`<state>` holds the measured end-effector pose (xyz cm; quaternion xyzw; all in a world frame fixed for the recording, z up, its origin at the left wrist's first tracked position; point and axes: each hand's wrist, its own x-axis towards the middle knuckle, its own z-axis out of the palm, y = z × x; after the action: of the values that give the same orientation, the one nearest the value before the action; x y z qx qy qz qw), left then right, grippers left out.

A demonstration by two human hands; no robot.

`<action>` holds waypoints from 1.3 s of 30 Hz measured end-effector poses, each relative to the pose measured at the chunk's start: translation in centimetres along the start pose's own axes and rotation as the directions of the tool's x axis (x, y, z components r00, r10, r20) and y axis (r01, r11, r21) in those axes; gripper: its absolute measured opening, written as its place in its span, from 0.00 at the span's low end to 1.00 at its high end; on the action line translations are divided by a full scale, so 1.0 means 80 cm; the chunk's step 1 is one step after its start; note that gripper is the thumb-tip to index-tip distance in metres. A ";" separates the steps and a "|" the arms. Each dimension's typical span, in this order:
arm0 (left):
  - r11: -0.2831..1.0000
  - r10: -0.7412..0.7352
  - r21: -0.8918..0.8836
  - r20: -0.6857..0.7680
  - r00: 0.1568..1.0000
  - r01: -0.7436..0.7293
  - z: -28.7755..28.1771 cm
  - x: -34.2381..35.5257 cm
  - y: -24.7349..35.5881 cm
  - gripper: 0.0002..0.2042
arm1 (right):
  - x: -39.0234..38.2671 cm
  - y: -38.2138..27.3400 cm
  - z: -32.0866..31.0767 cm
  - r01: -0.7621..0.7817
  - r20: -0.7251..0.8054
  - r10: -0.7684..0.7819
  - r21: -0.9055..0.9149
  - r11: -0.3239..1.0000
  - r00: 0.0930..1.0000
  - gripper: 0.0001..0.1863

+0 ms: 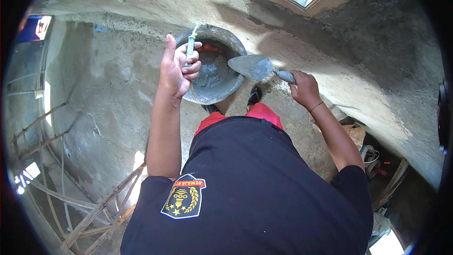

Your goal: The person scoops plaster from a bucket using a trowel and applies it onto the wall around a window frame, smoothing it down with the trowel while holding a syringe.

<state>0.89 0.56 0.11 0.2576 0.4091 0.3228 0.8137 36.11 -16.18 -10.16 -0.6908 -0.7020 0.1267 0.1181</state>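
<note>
My left hand (178, 72) is raised, its fingers wrapped round a slim pale-blue stick (190, 47) with yellowish string at its top; the thumb points up. I cannot make out exactly what the stick is. In my right hand (306, 90) is the handle of a pointed trowel (255, 67), held level, its grey blade smeared with mortar. The blade's tip reaches over the right rim of a round dark tub (236, 42). Wet grey mortar (214, 73) lies in the tub, which stands on the floor in front of my feet.
A rough cement wall (339, 66) runs along the front and right, with a window frame (302, 2) above. Wooden poles (101, 208) form a frame at the lower left. Several items, including a white-rimmed container (367, 153), sit at the right. My shoe (255, 95) is near the tub.
</note>
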 end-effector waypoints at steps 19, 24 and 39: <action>0.992 0.046 -0.109 -0.094 0.995 -0.056 0.012 0.032 -0.077 0.35 | -0.016 0.035 0.042 -0.340 0.067 0.333 0.226 0.913 0.940 0.23; 0.987 0.046 -0.145 -0.137 0.990 -0.066 0.012 0.037 -0.095 0.34 | 0.008 0.057 0.043 -0.402 0.061 0.397 0.193 0.895 0.916 0.23; 0.976 0.028 -0.208 -0.193 0.981 -0.069 0.006 0.043 -0.117 0.32 | 0.047 0.099 0.051 -0.416 0.042 0.414 0.153 0.897 0.909 0.21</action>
<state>5.76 -3.17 -7.74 0.1469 0.4410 0.4077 0.7859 42.05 -12.38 -16.75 -0.8125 -0.5268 0.2070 0.1399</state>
